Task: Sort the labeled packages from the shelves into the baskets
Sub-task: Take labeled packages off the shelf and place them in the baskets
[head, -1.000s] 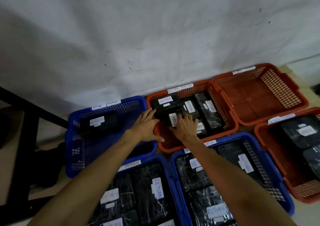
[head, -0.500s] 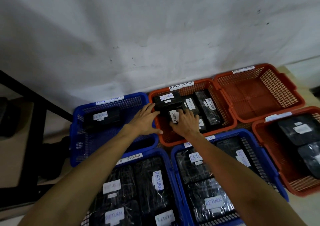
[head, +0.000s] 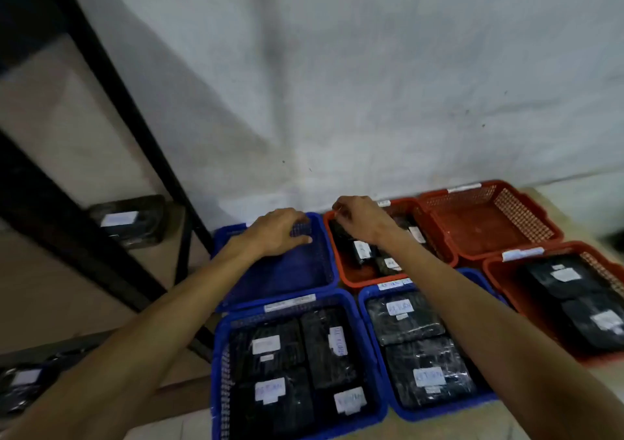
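Observation:
My left hand (head: 277, 233) hovers over the far part of the back blue basket (head: 287, 274), fingers loosely bent, holding nothing I can see. My right hand (head: 361, 221) is above the far left corner of the orange basket (head: 339, 270), fingers loosely curled and empty as far as I can tell. Black wrapped packages with white labels (head: 363, 250) lie in that orange basket. One labelled package (head: 125, 221) sits on a shelf at the left, another (head: 23, 382) on a lower level. The picture is blurred by motion.
Two front blue baskets (head: 219, 355) (head: 368, 338) are full of labelled black packages. An empty orange basket (head: 489, 230) stands at the back right, and another orange one (head: 496, 270) holds packages. The black shelf frame (head: 111, 78) rises at left, a white wall behind.
Both hands have come off the packages in the orange basket and risen toward the far rims. The view has swung up and to the left, bringing the shelf into sight.

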### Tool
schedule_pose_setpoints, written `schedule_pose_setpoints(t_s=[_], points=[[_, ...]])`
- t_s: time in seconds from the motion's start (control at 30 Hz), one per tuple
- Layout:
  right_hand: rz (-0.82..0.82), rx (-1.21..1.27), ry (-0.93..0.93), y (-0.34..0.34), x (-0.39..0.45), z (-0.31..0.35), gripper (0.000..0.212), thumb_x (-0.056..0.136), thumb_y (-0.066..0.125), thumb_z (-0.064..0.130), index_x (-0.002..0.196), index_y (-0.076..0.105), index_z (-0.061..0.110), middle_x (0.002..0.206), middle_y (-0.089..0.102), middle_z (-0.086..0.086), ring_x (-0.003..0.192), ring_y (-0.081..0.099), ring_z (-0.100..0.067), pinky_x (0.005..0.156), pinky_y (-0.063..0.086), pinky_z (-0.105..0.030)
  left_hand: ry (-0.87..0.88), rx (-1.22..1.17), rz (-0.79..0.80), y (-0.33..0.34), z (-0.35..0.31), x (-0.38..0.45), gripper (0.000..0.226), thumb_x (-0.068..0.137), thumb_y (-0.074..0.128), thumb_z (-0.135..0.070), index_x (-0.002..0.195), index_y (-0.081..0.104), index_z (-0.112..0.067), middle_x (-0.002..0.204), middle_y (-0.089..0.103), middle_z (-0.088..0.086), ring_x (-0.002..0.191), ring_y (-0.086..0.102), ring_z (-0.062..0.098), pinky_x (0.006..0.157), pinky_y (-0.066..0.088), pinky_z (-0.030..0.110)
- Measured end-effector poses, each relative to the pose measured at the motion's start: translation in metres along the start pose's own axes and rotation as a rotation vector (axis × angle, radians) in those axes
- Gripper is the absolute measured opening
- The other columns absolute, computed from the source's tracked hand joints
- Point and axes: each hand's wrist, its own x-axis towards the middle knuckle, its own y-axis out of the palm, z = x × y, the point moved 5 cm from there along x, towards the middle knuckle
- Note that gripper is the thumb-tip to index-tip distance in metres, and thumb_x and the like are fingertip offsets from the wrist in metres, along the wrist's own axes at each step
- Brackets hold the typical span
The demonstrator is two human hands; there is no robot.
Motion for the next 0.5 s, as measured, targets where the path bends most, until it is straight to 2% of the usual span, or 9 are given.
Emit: schedule_pose_setpoints(t_s=[0.1,0.23,0.33,0.5], points=[[-0.031,-0.017,-0.084,-0.03,-0.035,0.06,0.027,0.094,0.056,0.025,0.118,0.067,0.018,0.109,0.072,-0.003,0.095,0.067,-0.022,0.089,0.052,-0.034,0.022,-0.033,-0.092,-0.039,-0.007,-0.057,0.053,0.09,0.063,-0.053,0.133,0.057,-0.022,0.128,0.061,0.002,0.117,0.057,0.02,0.098,0.048,0.039],[-0.11,-0.02,-0.208,-0.066,-0.091,0.147,0.021,0.094,0.06,0.029,0.11,0.07,0.021,0.105,0.073,0.0,0.082,0.063,-0.013,0.084,0.051,-0.029,0.051,-0.158,-0.23,-0.093,-0.021,-0.155,0.048,0.087,0.07,-0.048,0.126,0.063,-0.021,0.118,0.068,-0.001,0.102,0.065,0.009,0.088,0.052,0.025],[-0.152,-0.007,-0.305,-0.088,-0.131,0.213,0.015,0.092,0.061,0.033,0.102,0.07,0.026,0.1,0.073,0.003,0.077,0.062,-0.01,0.081,0.052,-0.029,0.079,-0.245,-0.329,-0.136,-0.029,-0.236,0.042,0.087,0.072,-0.044,0.121,0.066,-0.019,0.109,0.071,-0.003,0.095,0.068,0.006,0.085,0.055,0.024],[-0.208,0.032,-0.47,-0.119,-0.179,0.325,0.013,0.094,0.061,0.034,0.1,0.07,0.026,0.091,0.067,0.01,0.077,0.062,-0.005,0.078,0.052,-0.029,0.075,-0.197,-0.489,-0.209,-0.026,-0.355,0.038,0.09,0.069,-0.041,0.121,0.067,-0.02,0.105,0.07,-0.009,0.094,0.065,0.0,0.083,0.052,0.015]])
